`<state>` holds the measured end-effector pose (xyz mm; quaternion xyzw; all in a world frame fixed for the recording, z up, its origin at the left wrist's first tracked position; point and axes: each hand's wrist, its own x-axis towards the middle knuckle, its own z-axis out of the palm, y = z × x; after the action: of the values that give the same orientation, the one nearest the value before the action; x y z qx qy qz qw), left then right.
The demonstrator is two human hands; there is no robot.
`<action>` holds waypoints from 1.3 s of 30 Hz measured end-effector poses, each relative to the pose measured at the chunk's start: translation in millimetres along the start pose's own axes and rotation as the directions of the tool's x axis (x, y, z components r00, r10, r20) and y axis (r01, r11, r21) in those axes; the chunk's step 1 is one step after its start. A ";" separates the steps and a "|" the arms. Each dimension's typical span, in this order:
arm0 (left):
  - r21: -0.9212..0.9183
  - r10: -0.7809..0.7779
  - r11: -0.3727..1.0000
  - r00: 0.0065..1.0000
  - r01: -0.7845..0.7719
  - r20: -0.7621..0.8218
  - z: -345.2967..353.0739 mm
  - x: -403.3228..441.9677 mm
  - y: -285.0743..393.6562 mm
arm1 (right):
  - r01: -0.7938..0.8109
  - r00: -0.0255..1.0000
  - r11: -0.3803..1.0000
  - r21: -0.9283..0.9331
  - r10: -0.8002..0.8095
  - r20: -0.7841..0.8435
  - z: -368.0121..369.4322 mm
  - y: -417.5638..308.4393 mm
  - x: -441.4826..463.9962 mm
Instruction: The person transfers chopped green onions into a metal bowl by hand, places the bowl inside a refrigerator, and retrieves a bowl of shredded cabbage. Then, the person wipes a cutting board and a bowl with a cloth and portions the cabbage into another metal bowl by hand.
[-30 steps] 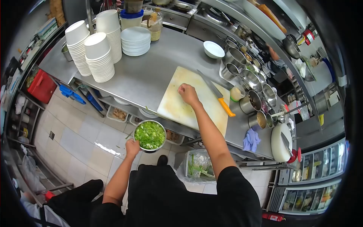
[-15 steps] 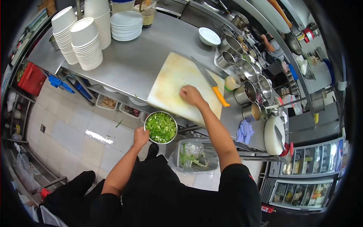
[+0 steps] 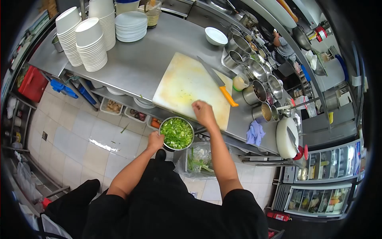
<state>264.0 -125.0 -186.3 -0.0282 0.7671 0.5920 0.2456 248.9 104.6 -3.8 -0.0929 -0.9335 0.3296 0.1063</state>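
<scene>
My left hand [image 3: 155,141] grips the rim of a round metal bowl [image 3: 176,133] full of chopped green onion, held just off the counter's front edge. Over the near part of the white cutting board [image 3: 179,79] is my right hand [image 3: 203,111], its fingers curled together; whether anything is between them is too small to tell. Small green bits lie on the board beside it. A knife with an orange handle [image 3: 228,96] rests along the board's right side, its blade pointing away from me.
Stacked white tubs [image 3: 91,46] and plates [image 3: 131,27] stand at the back left. Metal pots [image 3: 254,92], a white bowl [image 3: 216,36] and a purple cloth [image 3: 255,133] are on the right. Below is a lined bin [image 3: 199,160]. Another person [image 3: 283,47] is at the far right.
The bowl has moved right with my left hand, closer under the board's front edge. My right hand has come down from the middle of the board to its near edge.
</scene>
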 end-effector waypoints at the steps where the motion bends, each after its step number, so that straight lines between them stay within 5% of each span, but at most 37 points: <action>1: 0.019 -0.005 1.000 1.000 0.006 -0.023 -3.2 0.4 -5.6 | -0.059 0.998 0.998 -0.027 0.059 -0.004 1.1 6.9 15.4; 3: 0.020 0.028 0.999 0.998 -0.027 -0.051 -12.5 1.3 -14.4 | -0.140 0.988 0.973 -0.186 0.151 0.045 15.2 33.0 36.5; 6: 0.076 0.106 0.993 0.978 -0.093 -0.182 -33.7 6.3 -36.8 | -0.026 0.993 0.986 -0.164 0.044 0.107 45.6 12.6 31.0; 7: 0.135 0.157 0.983 0.958 -0.128 -0.238 -39.4 5.3 -43.2 | 0.025 0.981 0.999 0.024 -0.029 0.193 50.8 -17.8 18.9; 10: 0.011 0.019 1.000 0.971 -0.017 -0.239 -74.0 -9.5 -24.5 | 0.097 0.954 0.986 0.132 -0.130 0.269 88.0 -66.6 19.1; 12: -0.040 -0.018 0.999 0.968 0.008 -0.249 -93.4 -11.7 -25.0 | 0.188 0.964 0.980 0.059 -0.195 0.181 113.3 -89.3 45.6; 16: 0.146 0.082 0.989 0.910 -0.024 -0.406 -127.5 9.7 -45.4 | 0.324 0.945 0.946 0.032 -0.325 0.042 163.8 -102.2 91.3; 19: 0.241 0.193 0.966 0.888 -0.097 -0.417 -152.7 7.7 -19.4 | 0.317 0.920 0.948 -0.024 -0.301 0.250 185.4 -111.3 85.4; 21: 0.299 0.273 0.944 0.844 -0.142 -0.462 -166.1 9.9 -30.7 | 0.351 0.770 0.936 -0.011 -0.282 0.572 177.6 -130.2 55.1; 22: 0.322 0.288 0.936 0.834 -0.142 -0.470 -171.0 7.6 -25.8 | 0.423 0.792 0.906 -0.008 -0.366 0.488 190.8 -116.2 46.4; 24: 0.315 0.275 0.939 0.849 -0.137 -0.452 -182.0 -6.6 -4.1 | 0.111 0.885 0.980 0.166 -0.173 0.432 170.2 -133.8 26.0; 27: 0.383 0.341 0.908 0.829 -0.169 -0.442 -189.0 -19.0 -16.7 | 0.181 0.974 0.966 0.186 -0.202 0.099 101.9 -192.2 -12.5; 29: 0.373 0.342 0.909 0.848 -0.187 -0.406 -184.1 -12.4 -45.9 | 0.048 0.998 0.971 0.233 -0.039 -0.043 65.2 -219.1 -38.3; 30: 0.306 0.285 0.934 0.900 -0.183 -0.331 -181.0 -7.6 -62.3 | 0.089 0.981 0.971 0.224 -0.046 -0.188 67.5 -217.6 -53.8; 31: 0.260 0.307 0.938 0.902 -0.231 -0.303 -176.9 -32.7 -33.1 | 0.363 0.898 0.909 0.205 -0.284 -0.335 109.2 -172.1 -61.4; 32: 0.283 0.283 0.935 0.929 -0.212 -0.237 -173.2 -44.0 -22.2 | 0.219 0.969 0.960 -0.174 -0.194 0.150 150.9 -135.9 -68.1; 33: 0.295 0.246 0.937 0.955 -0.189 -0.168 -166.9 -41.8 -34.8 | 0.117 0.832 0.973 -0.198 0.013 0.554 157.5 -130.2 -84.4; 34: 0.382 0.252 0.909 0.949 -0.165 -0.190 -156.4 -61.4 -15.5 | 0.229 0.798 0.944 -0.239 -0.041 0.601 169.6 -102.0 -104.1; 35: 0.456 0.387 0.846 0.906 -0.277 -0.168 -146.6 -58.2 -26.0 | 0.281 0.930 0.954 -0.107 -0.243 0.277 151.5 -104.1 -119.5; 36: 0.373 0.247 0.909 0.960 -0.183 -0.129 -136.5 -72.1 -6.4 | 0.160 0.966 0.986 -0.037 -0.149 0.210 124.3 -107.5 -126.0; 38: 0.369 0.322 0.894 0.937 -0.255 -0.132 -117.1 -60.8 -51.7 | 0.023 0.991 0.998 0.064 -0.031 0.127 76.4 -118.9 -145.2; 39: 0.207 0.236 0.955 0.967 -0.213 -0.092 -109.7 -53.6 -76.4 | -0.024 0.994 0.990 0.139 0.010 0.106 52.6 -125.7 -154.9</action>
<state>298.9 -262.1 -213.0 0.0492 0.8327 0.5351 0.1333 371.0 -60.8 14.8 -0.0758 -0.9115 0.3996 0.0607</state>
